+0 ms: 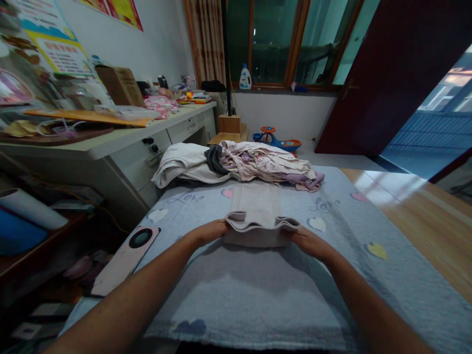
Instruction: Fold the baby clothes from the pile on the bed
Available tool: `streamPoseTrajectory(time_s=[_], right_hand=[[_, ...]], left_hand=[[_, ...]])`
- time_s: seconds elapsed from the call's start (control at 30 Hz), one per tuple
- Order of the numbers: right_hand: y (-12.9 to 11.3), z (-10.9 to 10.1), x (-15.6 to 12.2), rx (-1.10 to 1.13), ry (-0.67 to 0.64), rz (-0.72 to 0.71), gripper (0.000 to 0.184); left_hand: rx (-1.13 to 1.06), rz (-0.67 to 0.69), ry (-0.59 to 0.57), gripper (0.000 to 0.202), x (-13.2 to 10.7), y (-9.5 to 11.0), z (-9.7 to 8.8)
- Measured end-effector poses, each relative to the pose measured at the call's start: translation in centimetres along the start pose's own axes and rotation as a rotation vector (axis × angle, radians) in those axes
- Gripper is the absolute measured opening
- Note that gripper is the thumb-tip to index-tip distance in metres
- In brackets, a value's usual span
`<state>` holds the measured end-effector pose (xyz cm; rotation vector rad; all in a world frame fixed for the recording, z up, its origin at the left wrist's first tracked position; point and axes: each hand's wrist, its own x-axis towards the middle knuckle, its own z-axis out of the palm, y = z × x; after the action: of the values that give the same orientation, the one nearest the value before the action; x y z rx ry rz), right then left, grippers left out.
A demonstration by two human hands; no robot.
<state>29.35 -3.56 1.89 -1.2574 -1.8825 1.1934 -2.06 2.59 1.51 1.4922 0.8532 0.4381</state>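
Observation:
A pale striped garment (256,209) lies on the blue blanket (258,295), its near edge folded up and lifted. My left hand (210,231) grips the left corner of that fold. On the other side, my right hand (308,242) grips the right corner. Both hands have their fingers closed on the cloth, partly hidden under it. Beyond the garment sits a heap of clothes (239,164) in white, grey, pink and lilac.
A phone (125,259) lies on the blanket's left edge. A cluttered white desk (121,142) stands at left, with low shelves (33,236) beneath. A wooden floor (424,216) runs at right. A toy car (278,140) and open dark door (391,73) are behind.

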Motion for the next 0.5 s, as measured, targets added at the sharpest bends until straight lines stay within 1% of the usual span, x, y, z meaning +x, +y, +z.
streamPoseTrajectory(time_s=[0.07,0.13,0.23,0.3,0.33,0.4,0.5], right_hand=[[0.4,-0.2,1.0,0.096,0.022,0.105,0.047],[0.8,-0.3,1.7,0.184,0.041,0.226,0.05],[1.1,-0.1,2.7,0.211,0.096,0.37,0.048],[1.2,0.1,3.3,0.178,0.141,0.411,0.04],[1.3,0.1,3.5,0.157,0.165,0.421,0.037],[1.4,0.3,3.9,0.115,0.203,0.435,0.033],[1.4,0.5,4.2,0.027,0.266,0.472,0.034]], left_hand=[[-0.184,-0.129,0.002,0.056,1.2,0.1,-0.4],[-0.313,-0.236,0.01,0.055,2.3,0.3,-0.9],[-0.376,-0.381,0.044,0.046,3.9,0.5,-1.5],[-0.371,-0.448,0.102,0.036,4.8,0.5,-1.6],[-0.359,-0.458,0.15,0.031,5.1,0.4,-1.6],[-0.332,-0.435,0.246,0.025,5.4,0.2,-1.5],[-0.283,-0.396,0.357,0.026,5.0,-0.1,-1.1]])
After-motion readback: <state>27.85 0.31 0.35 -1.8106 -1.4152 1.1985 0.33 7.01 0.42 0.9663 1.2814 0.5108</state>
